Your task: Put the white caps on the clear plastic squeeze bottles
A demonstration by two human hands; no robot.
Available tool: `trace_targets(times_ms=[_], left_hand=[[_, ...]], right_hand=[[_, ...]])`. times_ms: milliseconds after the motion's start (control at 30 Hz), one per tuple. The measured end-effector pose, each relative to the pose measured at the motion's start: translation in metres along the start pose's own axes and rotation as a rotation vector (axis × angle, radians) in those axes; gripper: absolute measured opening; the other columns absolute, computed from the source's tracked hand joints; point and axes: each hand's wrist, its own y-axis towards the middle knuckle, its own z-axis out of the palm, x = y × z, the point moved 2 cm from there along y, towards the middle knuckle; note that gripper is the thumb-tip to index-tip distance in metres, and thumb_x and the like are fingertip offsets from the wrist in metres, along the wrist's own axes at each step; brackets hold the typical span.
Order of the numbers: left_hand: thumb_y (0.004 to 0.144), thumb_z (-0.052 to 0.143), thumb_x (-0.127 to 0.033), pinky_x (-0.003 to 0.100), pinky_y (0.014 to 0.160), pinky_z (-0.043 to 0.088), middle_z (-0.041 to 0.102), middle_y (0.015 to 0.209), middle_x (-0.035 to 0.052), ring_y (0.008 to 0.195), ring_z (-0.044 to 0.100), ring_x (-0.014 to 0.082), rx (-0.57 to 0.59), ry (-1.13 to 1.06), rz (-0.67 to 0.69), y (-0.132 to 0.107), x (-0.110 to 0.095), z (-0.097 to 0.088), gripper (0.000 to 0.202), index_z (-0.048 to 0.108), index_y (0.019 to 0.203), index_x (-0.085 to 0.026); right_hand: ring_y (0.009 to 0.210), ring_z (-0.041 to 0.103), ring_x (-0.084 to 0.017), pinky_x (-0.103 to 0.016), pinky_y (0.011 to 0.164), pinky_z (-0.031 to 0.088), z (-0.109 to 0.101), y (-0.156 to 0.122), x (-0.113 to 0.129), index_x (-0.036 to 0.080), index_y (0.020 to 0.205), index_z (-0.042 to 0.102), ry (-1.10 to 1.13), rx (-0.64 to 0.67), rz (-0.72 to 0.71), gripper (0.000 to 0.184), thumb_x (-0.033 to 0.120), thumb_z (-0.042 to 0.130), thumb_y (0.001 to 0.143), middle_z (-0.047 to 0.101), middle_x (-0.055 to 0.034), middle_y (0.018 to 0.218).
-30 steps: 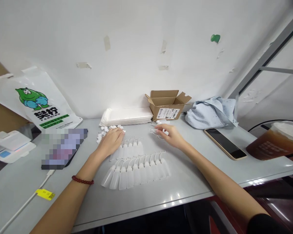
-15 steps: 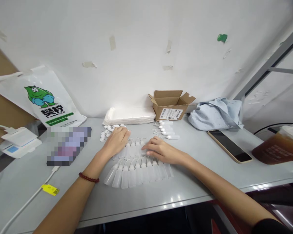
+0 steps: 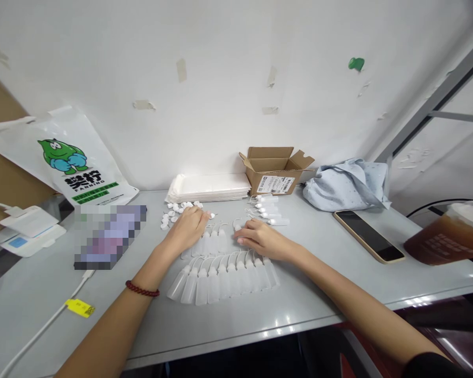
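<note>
Two rows of small squeeze bottles lie before me on the surface (image 3: pixel 299 299): the front row (image 3: pixel 224 275) nearest, the back row (image 3: pixel 213 242) just behind it. My left hand (image 3: pixel 187 228) rests flat on the back row's left end, fingers stretched and gripping nothing. My right hand (image 3: pixel 262 240) was out at the loose bottles (image 3: pixel 268 210) a second ago. It has come back and lies palm down at the back row's right end, with a white tip showing at its fingertips. I cannot tell whether it grips a bottle. My guess is that the back row is getting longer. Little white caps (image 3: pixel 171 212) are scattered just beyond my left hand.

Farther back, the cardboard box (image 3: pixel 274 170) carries a printed label (image 3: pixel 274 184) too small to read. The plastic bag (image 3: pixel 74 163) on the left shows a green cartoon figure and bold Chinese characters. The Latin letters beneath seem to read "FANNINO".
</note>
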Motion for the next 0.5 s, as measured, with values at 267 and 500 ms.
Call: trace_targets(times_ms=[267, 500], left_hand=[[0.089, 0.031, -0.029, 0.039, 0.084, 0.043, 0.061, 0.092, 0.0097, 0.093, 0.054, 0.0249, -0.074, -0.036, -0.043, 0.001, -0.001, -0.006, 0.033, 0.061, 0.079, -0.017], [0.092, 0.033, -0.032, 0.042, 0.099, 0.036, 0.054, 0.121, 0.0089, 0.114, 0.044, 0.0259, 0.077, -0.113, 0.077, -0.002, -0.020, 0.006, 0.040, 0.060, 0.119, -0.021]], right_hand=[[0.080, 0.052, -0.019, -0.031, 0.074, 0.042, 0.001, 0.001, 0.000, 0.017, 0.109, 0.065, -0.028, 0.003, 0.031, 0.033, 0.031, 0.037, 0.097, 0.058, -0.0092, 0.083], [0.078, 0.053, -0.019, -0.030, 0.074, 0.041, 0.003, 0.003, 0.000, 0.016, 0.106, 0.066, -0.038, -0.015, 0.048, 0.030, 0.028, 0.040, 0.096, 0.059, -0.0093, 0.081]])
